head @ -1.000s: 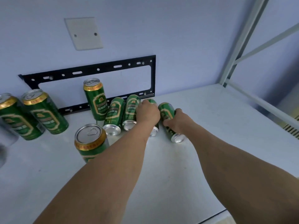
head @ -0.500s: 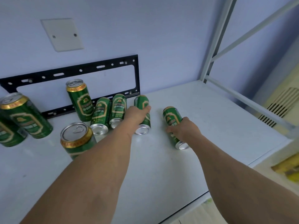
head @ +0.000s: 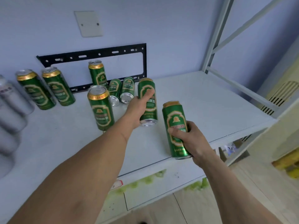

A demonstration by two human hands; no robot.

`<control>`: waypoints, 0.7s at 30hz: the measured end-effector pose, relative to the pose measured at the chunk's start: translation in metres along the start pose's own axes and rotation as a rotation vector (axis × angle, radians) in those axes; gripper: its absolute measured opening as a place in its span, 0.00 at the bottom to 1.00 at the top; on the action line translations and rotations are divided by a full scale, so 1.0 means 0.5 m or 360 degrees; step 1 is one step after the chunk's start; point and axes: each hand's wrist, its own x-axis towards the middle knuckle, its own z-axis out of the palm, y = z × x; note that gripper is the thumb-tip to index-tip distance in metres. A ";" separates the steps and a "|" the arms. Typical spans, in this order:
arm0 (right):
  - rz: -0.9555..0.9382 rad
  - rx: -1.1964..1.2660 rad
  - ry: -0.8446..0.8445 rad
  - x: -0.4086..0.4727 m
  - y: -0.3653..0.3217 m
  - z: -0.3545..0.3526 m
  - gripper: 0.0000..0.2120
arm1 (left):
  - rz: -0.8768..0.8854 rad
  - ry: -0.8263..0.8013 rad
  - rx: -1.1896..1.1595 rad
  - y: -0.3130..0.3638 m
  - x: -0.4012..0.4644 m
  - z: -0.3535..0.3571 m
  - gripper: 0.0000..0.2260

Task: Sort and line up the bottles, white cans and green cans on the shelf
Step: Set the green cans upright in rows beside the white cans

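Observation:
My left hand (head: 139, 106) grips a green can (head: 149, 105) held upright over the white shelf (head: 210, 104). My right hand (head: 192, 139) holds a second green can (head: 175, 120) upright near the shelf's front edge. Two green cans (head: 127, 88) lie on their sides by the back wall. One upright green can (head: 101, 109) stands left of my left hand, another (head: 97, 73) stands at the back. Two more green cans (head: 48, 89) stand at the left. Blurred white cans (head: 11, 101) show at the far left edge.
A black metal bracket (head: 97, 54) is fixed to the wall behind the cans. The shelf's white upright post (head: 215, 38) and cross braces rise at the right. Below the front edge lie a lower shelf and floor.
Both hands have raised their lying cans to upright and drawn them toward the front of the shelf. The view has shifted left, so the white cans now show.

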 end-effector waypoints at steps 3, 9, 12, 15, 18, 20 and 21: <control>-0.0067 0.0057 -0.0089 -0.072 0.014 0.021 0.29 | 0.0151 0.0001 0.0005 -0.002 -0.080 -0.022 0.16; -0.0177 0.0121 -0.0293 -0.177 0.044 0.069 0.31 | 0.0335 0.0116 -0.0030 -0.012 -0.218 -0.111 0.18; -0.0224 0.0104 -0.0440 -0.210 0.050 0.104 0.35 | 0.0418 0.0184 -0.0048 -0.012 -0.278 -0.170 0.17; -0.0257 0.0082 -0.0594 -0.227 0.047 0.156 0.36 | 0.0515 0.0289 -0.0049 -0.004 -0.321 -0.235 0.18; -0.0287 0.0056 -0.0697 -0.231 0.041 0.222 0.35 | 0.0657 0.0421 -0.0028 0.007 -0.339 -0.306 0.16; -0.0300 0.0032 -0.0741 -0.229 0.035 0.268 0.32 | 0.0703 0.0543 -0.0015 0.018 -0.339 -0.357 0.16; -0.0301 0.0026 -0.0761 -0.227 0.033 0.290 0.29 | 0.0705 0.0597 -0.0015 0.024 -0.337 -0.382 0.16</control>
